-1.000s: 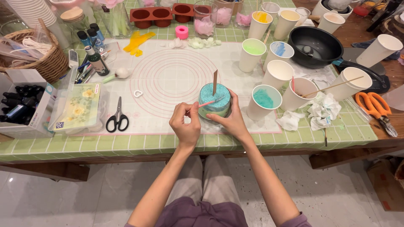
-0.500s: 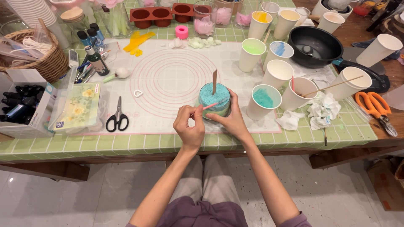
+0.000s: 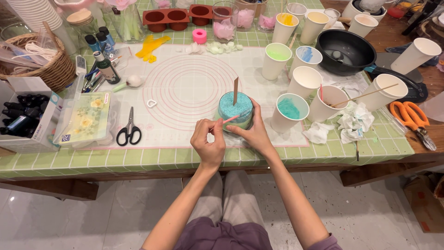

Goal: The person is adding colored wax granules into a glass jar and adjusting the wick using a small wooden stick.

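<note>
Right hand (image 3: 252,132) cups the teal candle (image 3: 236,110) on the bench (image 3: 185,157); left hand (image 3: 208,141), just beside, pinches a pink stick (image 3: 230,119) against it.

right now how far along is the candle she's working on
Done, it seems: the candle is filled to the top with teal crumbly wax, and a wooden wick stands in the middle. In hand: the right hand steadies its side while the left hand works a thin pink stick against the wall. Left: cups of coloured wax, such as the teal cup, stand unused beside it; how much decorating remains is unclear.
</note>
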